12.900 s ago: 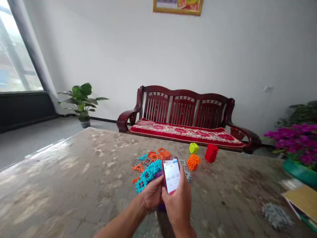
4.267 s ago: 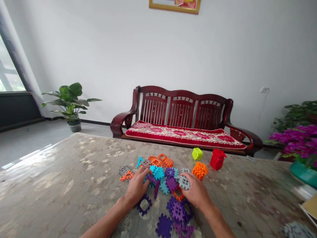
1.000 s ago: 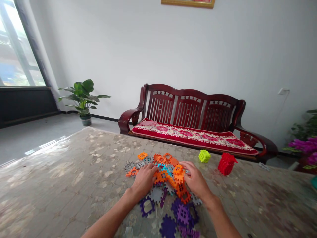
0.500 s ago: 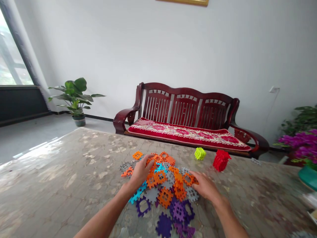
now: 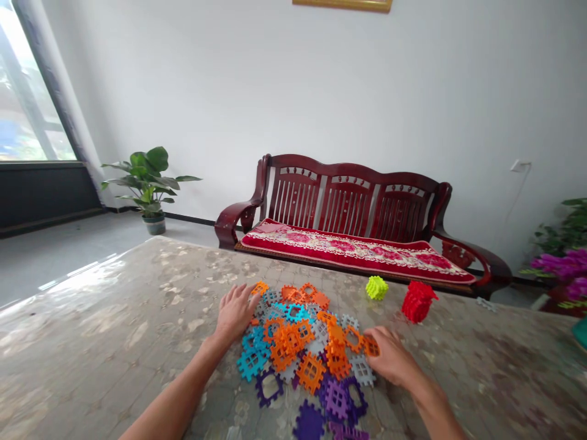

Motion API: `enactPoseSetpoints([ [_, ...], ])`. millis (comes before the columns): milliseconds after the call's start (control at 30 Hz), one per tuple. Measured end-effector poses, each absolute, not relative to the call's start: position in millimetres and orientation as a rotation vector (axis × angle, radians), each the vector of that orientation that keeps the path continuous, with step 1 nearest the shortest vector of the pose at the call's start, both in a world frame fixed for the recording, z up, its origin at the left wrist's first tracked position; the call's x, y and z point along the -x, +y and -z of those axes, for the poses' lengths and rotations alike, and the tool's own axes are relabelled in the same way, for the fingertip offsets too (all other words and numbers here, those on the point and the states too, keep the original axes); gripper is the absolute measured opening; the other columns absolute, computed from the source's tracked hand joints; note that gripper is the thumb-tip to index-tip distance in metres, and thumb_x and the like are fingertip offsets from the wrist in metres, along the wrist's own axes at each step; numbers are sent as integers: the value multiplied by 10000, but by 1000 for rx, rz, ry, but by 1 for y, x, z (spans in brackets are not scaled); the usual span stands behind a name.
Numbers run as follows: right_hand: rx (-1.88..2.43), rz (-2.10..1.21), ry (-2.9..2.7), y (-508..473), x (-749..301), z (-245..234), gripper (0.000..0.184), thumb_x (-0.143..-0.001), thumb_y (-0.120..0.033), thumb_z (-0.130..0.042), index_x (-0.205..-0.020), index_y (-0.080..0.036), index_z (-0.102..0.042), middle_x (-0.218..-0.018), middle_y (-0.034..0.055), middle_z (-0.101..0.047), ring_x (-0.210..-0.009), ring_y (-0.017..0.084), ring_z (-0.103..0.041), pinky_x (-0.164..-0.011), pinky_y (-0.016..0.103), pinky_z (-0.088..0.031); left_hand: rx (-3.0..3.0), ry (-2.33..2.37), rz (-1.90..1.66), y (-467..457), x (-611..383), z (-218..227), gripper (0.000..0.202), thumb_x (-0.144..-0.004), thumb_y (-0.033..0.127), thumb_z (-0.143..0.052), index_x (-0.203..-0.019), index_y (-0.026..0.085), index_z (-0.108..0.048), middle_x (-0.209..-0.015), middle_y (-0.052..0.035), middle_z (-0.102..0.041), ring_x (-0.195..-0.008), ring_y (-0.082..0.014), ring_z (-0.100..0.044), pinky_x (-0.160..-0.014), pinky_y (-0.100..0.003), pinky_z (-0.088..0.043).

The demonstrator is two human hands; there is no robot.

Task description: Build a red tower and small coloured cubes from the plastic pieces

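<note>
A flat spread of interlocking plastic tiles (image 5: 302,348) in orange, blue, grey and purple lies on the table (image 5: 114,318). My left hand (image 5: 235,311) rests open at the spread's left edge, fingers stretched over the grey and orange pieces. My right hand (image 5: 389,360) lies at the right edge, fingers curled against an orange tile (image 5: 370,346). Purple tiles (image 5: 337,397) lie nearest to me.
A lime-green tile cube (image 5: 376,287) and a red tile block (image 5: 418,301) stand beyond the spread, to the right. Behind the table stands a dark wooden bench (image 5: 353,208) with a red cushion. A potted plant (image 5: 149,183) is on the floor at left, purple flowers (image 5: 562,272) at right.
Both hands have moved outward to the edges of the pile. The tiles lie more spread out and flatter than half a second ago.
</note>
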State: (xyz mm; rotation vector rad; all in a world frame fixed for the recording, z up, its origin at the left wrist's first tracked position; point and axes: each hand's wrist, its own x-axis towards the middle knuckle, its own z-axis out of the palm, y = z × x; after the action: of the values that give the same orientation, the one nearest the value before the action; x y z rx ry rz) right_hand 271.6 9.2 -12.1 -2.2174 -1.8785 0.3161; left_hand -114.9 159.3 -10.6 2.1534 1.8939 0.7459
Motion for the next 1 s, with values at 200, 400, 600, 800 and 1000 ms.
enactPoseSetpoints([
  [200,2225,-331,-1892,8,-272,14,455,-600,-107,-541,-1021,-209,-679,-1039,59,-623,-1028,217,-575,-875,276,-406,-2273,1797,-483,153,112,18,423,-957,427,-349,-1275,340,-614,-1431,-50,-546,-1380,-273,-395,-1116,-521,-262],
  [400,2183,-337,-1694,14,-280,7,322,-546,-50,-503,-796,-194,-644,-855,32,-623,-844,173,-590,-739,237,-414,-2241,1717,-567,148,101,15,462,-970,408,-283,-1257,303,-630,-1347,-38,-618,-1283,-233,-504,-1087,-447,-317],
  [600,1821,-833,-1527,21,-260,-27,228,-609,-178,-570,-834,-183,-610,-752,-5,-642,-717,149,-574,-636,233,-419,-2203,1710,-716,151,105,26,452,-951,420,-307,-1179,297,-677,-1286,-30,-660,-1217,-224,-562,-1059,-402,-362],
  [800,1619,-689,-1478,57,-265,-37,608,-716,-396,-605,-1288,-207,-520,-1294,104,-563,-1175,254,-538,-953,385,-457,-2174,1675,-807,156,111,33,450,-944,429,-310,-1139,280,-688,-1234,-38,-688,-1160,-227,-601,-1020,-390,-406],
  [1000,2124,160,-1251,114,-309,-11,780,-699,-375,-656,-1419,-233,-390,-1491,150,-306,-1368,358,-318,-1090,495,-294,-2128,1663,-842,158,114,35,447,-932,429,-318,-1123,268,-689,-1201,-45,-702,-1143,-236,-614,-1005,-401,-431],
])
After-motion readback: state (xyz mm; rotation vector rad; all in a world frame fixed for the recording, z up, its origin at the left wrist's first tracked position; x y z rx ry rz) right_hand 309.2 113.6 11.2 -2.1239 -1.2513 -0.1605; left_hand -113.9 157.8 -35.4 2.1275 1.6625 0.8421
